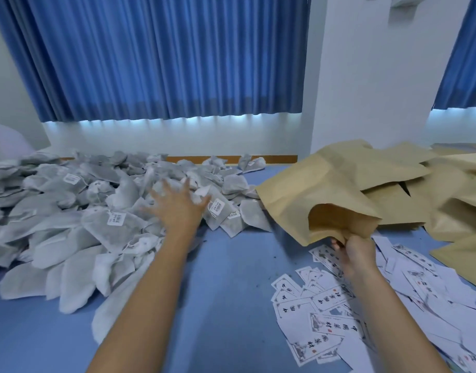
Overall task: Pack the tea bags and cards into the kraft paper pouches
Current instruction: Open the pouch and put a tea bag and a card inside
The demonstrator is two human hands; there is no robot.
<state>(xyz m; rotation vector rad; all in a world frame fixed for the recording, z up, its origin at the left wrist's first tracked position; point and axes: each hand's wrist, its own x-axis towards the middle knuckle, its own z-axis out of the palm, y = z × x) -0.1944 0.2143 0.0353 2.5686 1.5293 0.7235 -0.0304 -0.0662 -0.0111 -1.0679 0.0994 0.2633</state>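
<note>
Left hand (177,204) splayed over tea bags (110,230), right hand (355,254) round pouch (312,189)

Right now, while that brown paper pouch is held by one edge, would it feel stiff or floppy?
Probably fairly stiff: the pouch holds its shape and its mouth gapes open, though the right hand only pinches its lower lip. It is likely light too, since a pinch seems enough to lift it. It looks creased, so it may crumple if squeezed.

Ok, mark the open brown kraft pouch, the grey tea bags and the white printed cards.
brown kraft pouch (312,189): head view, front panel.
grey tea bags (113,230): head view, one bag mid-pile.
white printed cards (329,297): head view, one card.
</note>
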